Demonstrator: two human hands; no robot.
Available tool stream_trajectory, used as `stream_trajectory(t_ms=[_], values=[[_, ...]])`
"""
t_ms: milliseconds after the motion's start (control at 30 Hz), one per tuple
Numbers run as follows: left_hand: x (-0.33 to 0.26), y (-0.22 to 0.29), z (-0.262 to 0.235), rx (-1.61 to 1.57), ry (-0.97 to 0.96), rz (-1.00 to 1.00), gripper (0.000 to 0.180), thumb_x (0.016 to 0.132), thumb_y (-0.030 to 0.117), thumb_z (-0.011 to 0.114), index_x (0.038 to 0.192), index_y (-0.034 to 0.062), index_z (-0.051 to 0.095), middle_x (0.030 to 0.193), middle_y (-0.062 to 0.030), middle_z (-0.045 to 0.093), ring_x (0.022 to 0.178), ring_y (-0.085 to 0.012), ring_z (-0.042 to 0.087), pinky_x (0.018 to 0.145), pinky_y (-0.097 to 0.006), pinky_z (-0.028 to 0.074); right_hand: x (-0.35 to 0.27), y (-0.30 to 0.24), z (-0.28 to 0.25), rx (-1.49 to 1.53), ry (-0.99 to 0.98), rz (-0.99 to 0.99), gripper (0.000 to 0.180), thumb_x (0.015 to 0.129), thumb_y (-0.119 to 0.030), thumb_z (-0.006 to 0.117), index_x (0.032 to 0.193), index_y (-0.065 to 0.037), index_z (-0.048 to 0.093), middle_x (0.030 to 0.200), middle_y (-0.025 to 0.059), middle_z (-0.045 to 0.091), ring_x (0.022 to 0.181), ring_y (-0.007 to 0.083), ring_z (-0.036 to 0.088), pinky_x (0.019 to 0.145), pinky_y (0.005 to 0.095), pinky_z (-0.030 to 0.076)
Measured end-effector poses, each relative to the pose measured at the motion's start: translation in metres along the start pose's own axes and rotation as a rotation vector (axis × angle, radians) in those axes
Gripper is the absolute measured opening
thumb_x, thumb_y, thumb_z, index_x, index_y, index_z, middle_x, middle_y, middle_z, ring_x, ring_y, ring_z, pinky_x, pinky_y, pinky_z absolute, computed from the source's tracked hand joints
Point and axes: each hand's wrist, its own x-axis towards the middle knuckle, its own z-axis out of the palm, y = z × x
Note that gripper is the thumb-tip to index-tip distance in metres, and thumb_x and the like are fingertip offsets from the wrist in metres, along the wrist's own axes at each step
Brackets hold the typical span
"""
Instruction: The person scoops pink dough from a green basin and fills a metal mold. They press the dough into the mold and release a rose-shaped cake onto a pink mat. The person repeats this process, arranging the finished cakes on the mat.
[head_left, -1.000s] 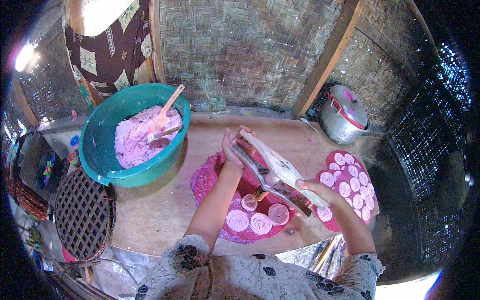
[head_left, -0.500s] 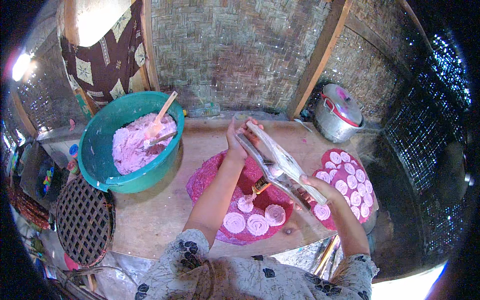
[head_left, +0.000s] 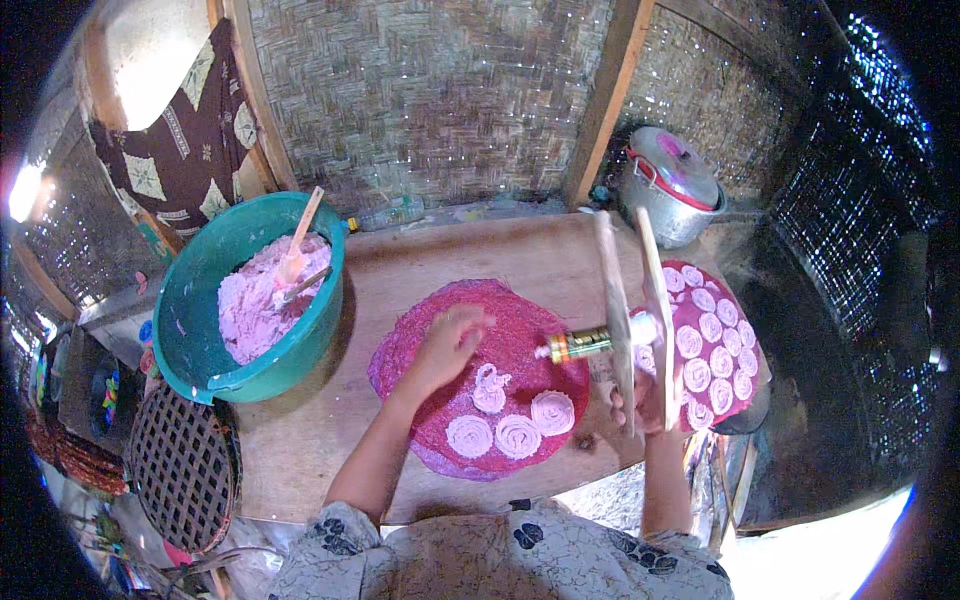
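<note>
My right hand [head_left: 640,400] grips a dough press [head_left: 625,320] made of two wooden handles with a brass cylinder [head_left: 580,344] pointing left. My left hand [head_left: 450,345] rests with fingers spread on a round magenta woven mat [head_left: 500,330] on the wooden table [head_left: 470,255]. Several pink dough spirals [head_left: 515,435] lie on the mat's near side, one of them [head_left: 488,385] just beside my left hand. A second magenta mat [head_left: 715,345] covered with several pink spirals lies to the right, behind the press.
A teal basin [head_left: 200,330] of pink dough [head_left: 255,305] with a wooden spatula [head_left: 298,240] stands at the table's left. A metal pot with lid [head_left: 672,190] sits at the back right. Woven bamboo walls [head_left: 430,100] close the back. A dark woven tray [head_left: 175,465] leans at lower left.
The press has swung from tilted over the near mat to upright at the right. My left hand let go of it and dropped onto the mat. One more spiral lies on the mat.
</note>
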Motion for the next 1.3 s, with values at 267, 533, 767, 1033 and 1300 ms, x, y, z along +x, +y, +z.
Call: stream_trajectory(t_ms=[267,533,767,1033,1300], values=[[-0.052,0.001,0.040,0.466,-0.175,0.002,0.025,0.077,0.008,0.062,0.094,0.0213,0.074,0.132,-0.0031,0.053,0.123,-0.0331,0.043,0.101,-0.052,0.033,-0.053,0.071,-0.037,0.356,-0.060,-0.134,0.101,0.076,-0.075,0.055,0.138,0.002,0.039,0.120,0.0230,0.053,0.084,0.0343,0.061,0.064,0.0466,0.050],[-0.046,0.006,0.048,0.510,-0.193,0.074,0.022,0.075,0.009,0.064,0.092,0.0192,0.073,0.134,-0.0034,0.052,0.123,-0.0365,0.043,0.102,-0.054,0.032,-0.061,0.066,-0.044,0.367,-0.095,-0.209,0.101,0.076,-0.075,0.055,0.138,0.002,0.039,0.120,0.0225,0.054,0.085,0.0341,0.061,0.064,0.0465,0.050],[-0.038,0.007,0.026,0.586,-0.198,-0.010,0.016,0.074,0.009,0.066,0.089,0.0146,0.070,0.134,-0.0038,0.051,0.126,-0.0368,0.039,0.104,-0.051,0.030,-0.065,0.065,-0.051,0.379,-0.097,-0.229,0.101,0.076,-0.075,0.055,0.138,0.002,0.039,0.120,0.0220,0.054,0.085,0.0339,0.061,0.064,0.0464,0.050],[-0.026,0.010,0.035,0.543,-0.341,0.098,0.015,0.077,0.021,0.069,0.090,0.0159,0.073,0.135,-0.0010,0.051,0.124,-0.0357,0.041,0.101,-0.055,0.032,-0.060,0.065,-0.054,0.385,-0.122,-0.233,0.101,0.075,-0.076,0.055,0.137,0.002,0.039,0.120,0.0215,0.054,0.085,0.0337,0.061,0.064,0.0463,0.050],[-0.014,0.004,0.043,0.658,-0.406,0.189,0.014,0.075,0.023,0.068,0.086,0.0164,0.074,0.133,0.0005,0.054,0.123,-0.0335,0.043,0.099,-0.056,0.034,-0.060,0.064,-0.058,0.390,-0.127,-0.226,0.101,0.075,-0.076,0.055,0.137,0.002,0.040,0.120,0.0209,0.054,0.086,0.0335,0.061,0.064,0.0462,0.050]])
